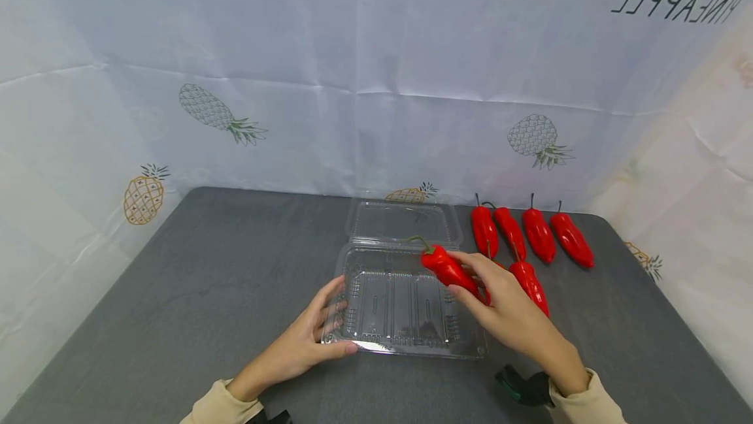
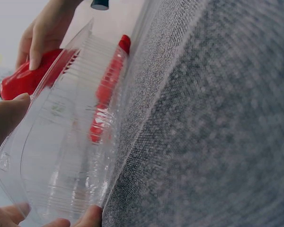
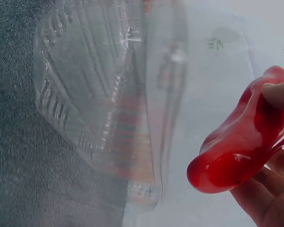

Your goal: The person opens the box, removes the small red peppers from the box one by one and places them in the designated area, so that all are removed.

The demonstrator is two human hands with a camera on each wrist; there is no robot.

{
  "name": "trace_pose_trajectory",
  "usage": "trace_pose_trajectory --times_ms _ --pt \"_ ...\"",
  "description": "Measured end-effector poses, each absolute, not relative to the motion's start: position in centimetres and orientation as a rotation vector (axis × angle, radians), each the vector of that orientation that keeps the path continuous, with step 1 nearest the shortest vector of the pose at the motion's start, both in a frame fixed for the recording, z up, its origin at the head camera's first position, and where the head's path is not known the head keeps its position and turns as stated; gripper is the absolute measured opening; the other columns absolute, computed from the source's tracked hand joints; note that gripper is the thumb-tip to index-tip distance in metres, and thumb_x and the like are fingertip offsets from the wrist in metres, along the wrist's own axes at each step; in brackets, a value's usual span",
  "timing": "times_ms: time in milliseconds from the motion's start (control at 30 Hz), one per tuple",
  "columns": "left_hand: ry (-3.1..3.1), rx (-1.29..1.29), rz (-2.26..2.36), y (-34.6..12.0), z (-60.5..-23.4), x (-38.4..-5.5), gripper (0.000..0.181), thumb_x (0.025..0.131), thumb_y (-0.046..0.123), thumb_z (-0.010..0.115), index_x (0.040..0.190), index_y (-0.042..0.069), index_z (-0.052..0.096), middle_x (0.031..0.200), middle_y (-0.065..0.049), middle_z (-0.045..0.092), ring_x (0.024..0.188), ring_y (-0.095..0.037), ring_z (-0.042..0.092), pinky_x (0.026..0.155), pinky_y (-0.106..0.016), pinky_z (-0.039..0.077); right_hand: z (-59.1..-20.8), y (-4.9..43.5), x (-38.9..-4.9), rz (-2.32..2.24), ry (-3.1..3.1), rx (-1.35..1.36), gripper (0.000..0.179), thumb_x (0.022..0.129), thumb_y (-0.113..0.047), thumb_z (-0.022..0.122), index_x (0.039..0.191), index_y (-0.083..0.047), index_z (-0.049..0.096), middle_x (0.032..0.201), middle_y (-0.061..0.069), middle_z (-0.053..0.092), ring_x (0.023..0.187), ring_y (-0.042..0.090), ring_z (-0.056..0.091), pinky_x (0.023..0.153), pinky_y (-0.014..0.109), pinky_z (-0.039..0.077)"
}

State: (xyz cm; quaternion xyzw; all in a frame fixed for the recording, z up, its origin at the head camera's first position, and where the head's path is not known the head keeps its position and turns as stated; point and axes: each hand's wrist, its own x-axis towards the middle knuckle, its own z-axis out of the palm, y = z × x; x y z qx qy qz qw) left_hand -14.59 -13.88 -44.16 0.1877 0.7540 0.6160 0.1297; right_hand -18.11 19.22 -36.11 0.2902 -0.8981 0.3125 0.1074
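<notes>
A clear plastic clamshell container [image 1: 382,306] lies on the table with its hinged lid [image 1: 406,223] folded back flat behind it. My left hand [image 1: 297,345] holds the container's near left corner, thumb over the front rim and fingers along the left wall. My right hand [image 1: 502,303] grips a red pepper [image 1: 446,268] above the container's right side, its green stem pointing to the far left. In the right wrist view, the thumb presses one side of this glossy pepper [image 3: 236,142], with the other fingers underneath.
Several red peppers stand at the table's back right, among them a far-right one [image 1: 572,240] and a nearer one [image 1: 531,287]. Another is partly hidden behind my right hand. A pineapple-print cloth [image 1: 353,130] hangs behind the grey table [image 1: 235,267].
</notes>
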Motion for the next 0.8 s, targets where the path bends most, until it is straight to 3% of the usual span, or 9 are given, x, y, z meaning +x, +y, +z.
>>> trace_pose_trajectory --times_ms 300,500,700,800 --pt "2.186 0.551 1.787 -13.9 -44.1 -14.6 0.100 0.088 0.019 0.076 0.159 0.013 0.005 0.164 -0.021 0.008 0.146 -0.048 0.026 0.115 -0.049 0.036 -35.4 20.8 -18.1 0.879 -2.649 0.771 0.054 0.089 -0.009 0.073 0.138 -0.006 0.051 0.119 0.005 0.065 0.100 0.021 0.066 0.072 0.025 0.061" --pt "2.175 0.547 1.792 -13.9 -44.2 -14.6 0.100 0.088 0.018 0.076 0.159 0.013 0.005 0.165 -0.021 0.008 0.147 -0.048 0.026 0.115 -0.048 0.036 -35.1 21.8 -18.2 0.868 -2.692 0.705 0.054 0.090 -0.010 0.072 0.139 -0.003 0.049 0.116 0.009 0.064 0.095 0.023 0.066 0.068 0.023 0.059" --pt "2.173 0.551 1.799 -13.9 -44.2 -14.6 0.100 0.087 0.018 0.076 0.159 0.013 0.006 0.165 -0.021 0.008 0.147 -0.048 0.026 0.115 -0.047 0.036 -34.4 23.1 -18.4 0.854 -2.716 0.604 0.055 0.091 -0.011 0.069 0.140 0.000 0.047 0.122 0.015 0.063 0.101 0.033 0.066 0.083 0.052 0.059" --pt "2.176 0.550 1.796 -13.9 -44.2 -14.6 0.100 0.087 0.019 0.076 0.159 0.013 0.006 0.165 -0.021 0.008 0.147 -0.048 0.026 0.115 -0.047 0.036 -34.1 23.8 -18.5 0.860 -2.743 0.559 0.056 0.092 -0.012 0.068 0.142 0.001 0.045 0.125 0.020 0.061 0.101 0.036 0.065 0.084 0.058 0.057"
